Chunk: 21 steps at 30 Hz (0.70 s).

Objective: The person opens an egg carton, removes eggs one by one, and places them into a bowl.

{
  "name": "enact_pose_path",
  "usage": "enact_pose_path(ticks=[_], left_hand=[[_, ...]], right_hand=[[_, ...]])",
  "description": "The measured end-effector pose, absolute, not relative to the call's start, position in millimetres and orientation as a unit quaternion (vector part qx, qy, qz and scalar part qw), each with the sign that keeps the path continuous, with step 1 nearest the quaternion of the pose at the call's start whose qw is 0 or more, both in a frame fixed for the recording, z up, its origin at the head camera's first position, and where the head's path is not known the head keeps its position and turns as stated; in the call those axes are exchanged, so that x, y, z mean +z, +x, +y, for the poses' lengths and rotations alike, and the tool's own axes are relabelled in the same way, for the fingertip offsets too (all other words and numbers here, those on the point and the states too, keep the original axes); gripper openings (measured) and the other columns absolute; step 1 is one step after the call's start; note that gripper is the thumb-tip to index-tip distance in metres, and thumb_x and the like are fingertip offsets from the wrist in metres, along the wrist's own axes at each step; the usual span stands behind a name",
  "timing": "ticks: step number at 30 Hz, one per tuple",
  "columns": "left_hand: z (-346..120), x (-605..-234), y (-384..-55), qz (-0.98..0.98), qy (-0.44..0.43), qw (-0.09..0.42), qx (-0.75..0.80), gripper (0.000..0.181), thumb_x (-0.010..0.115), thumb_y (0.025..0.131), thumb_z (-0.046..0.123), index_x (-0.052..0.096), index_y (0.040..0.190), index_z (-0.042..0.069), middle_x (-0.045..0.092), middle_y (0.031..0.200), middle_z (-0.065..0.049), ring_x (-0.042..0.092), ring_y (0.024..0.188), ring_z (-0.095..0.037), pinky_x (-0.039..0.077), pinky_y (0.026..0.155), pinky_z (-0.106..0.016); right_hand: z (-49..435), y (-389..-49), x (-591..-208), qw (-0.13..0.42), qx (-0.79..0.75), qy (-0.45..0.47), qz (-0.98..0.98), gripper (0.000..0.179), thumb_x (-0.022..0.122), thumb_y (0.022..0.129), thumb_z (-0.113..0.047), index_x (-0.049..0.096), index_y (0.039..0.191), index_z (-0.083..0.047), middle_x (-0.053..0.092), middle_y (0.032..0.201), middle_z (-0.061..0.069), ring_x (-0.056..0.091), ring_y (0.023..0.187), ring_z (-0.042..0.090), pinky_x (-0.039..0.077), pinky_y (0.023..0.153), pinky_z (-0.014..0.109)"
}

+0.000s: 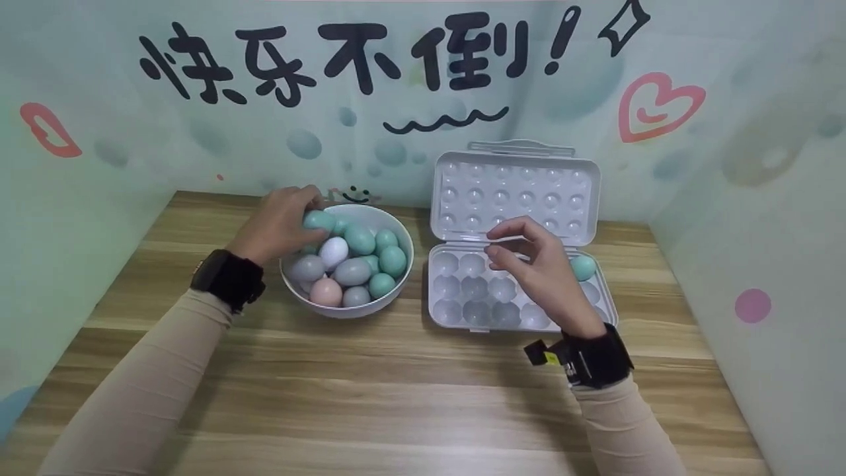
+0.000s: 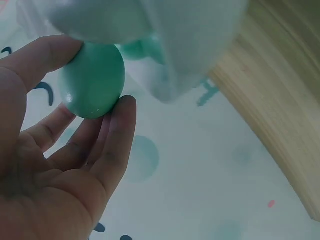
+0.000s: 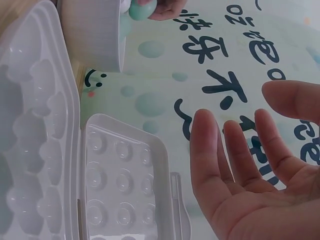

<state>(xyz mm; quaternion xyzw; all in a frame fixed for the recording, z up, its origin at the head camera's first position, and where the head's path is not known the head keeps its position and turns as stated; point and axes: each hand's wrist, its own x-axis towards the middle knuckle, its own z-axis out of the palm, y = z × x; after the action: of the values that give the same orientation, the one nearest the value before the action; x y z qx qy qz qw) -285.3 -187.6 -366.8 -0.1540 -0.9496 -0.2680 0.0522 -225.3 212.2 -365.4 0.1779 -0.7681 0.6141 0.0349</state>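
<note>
At the back left rim of a white bowl [image 1: 350, 312], my left hand [image 1: 281, 223] pinches a green egg [image 2: 95, 80] between thumb and fingers. Several green, grey, white and pink eggs fill the bowl, among them a pink egg [image 1: 326, 292] at the front. To the right lies a white egg carton [image 1: 456, 325] with its lid [image 1: 515, 195] raised. One green egg [image 1: 583, 268] sits in a cup at the carton's back right. Over the carton hovers my right hand [image 1: 545, 271], fingers loosely bent and apart, with nothing in them; it hides some cups.
The bowl and carton stand side by side on a wooden table [image 1: 370, 396]. Behind them hangs a pale backdrop [image 1: 396, 158] with black lettering and hearts. Black straps with cameras wrap both wrists. The lid's handle [image 1: 522, 147] reaches the backdrop.
</note>
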Motion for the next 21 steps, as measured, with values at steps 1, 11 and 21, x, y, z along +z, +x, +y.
enact_pose_path(ticks=[1, 11, 21], left_hand=[[-189.0, -368.2, -286.1, -0.950, -0.153, 0.048, -0.267, 0.028, 0.078, 0.089, 0.010, 0.066, 0.112, 0.001, 0.069, 0.108, -0.018, 0.058, 0.098, -0.032, 0.051, 0.088, -0.046], [-191.5, -366.4, -282.3, -0.952, -0.144, 0.020, -0.268, 0.031, 0.076, 0.094, 0.010, 0.066, 0.121, 0.000, 0.072, 0.118, -0.020, 0.062, 0.107, -0.035, 0.052, 0.094, -0.051], [-190.6, -367.0, -286.2, -0.954, -0.160, -0.043, -0.250, 0.039, 0.073, 0.097, 0.005, 0.065, 0.135, 0.002, 0.064, 0.141, -0.020, 0.053, 0.136, -0.038, 0.041, 0.117, -0.059]], right_hand=[[212.3, -225.2, -365.4, 0.035, 0.613, 0.178, -0.769, 0.023, 0.071, 0.098, 0.000, 0.067, 0.121, 0.001, 0.065, 0.122, 0.011, 0.072, 0.108, 0.027, 0.063, 0.089, 0.042], [213.9, -225.8, -365.4, 0.031, 0.631, 0.176, -0.755, 0.023, 0.070, 0.098, 0.002, 0.065, 0.120, 0.005, 0.064, 0.124, 0.016, 0.071, 0.110, 0.034, 0.063, 0.090, 0.043], [213.9, -225.9, -365.3, 0.031, 0.628, 0.175, -0.757, 0.023, 0.071, 0.098, 0.001, 0.066, 0.120, 0.005, 0.065, 0.121, 0.012, 0.071, 0.109, 0.033, 0.063, 0.088, 0.040]])
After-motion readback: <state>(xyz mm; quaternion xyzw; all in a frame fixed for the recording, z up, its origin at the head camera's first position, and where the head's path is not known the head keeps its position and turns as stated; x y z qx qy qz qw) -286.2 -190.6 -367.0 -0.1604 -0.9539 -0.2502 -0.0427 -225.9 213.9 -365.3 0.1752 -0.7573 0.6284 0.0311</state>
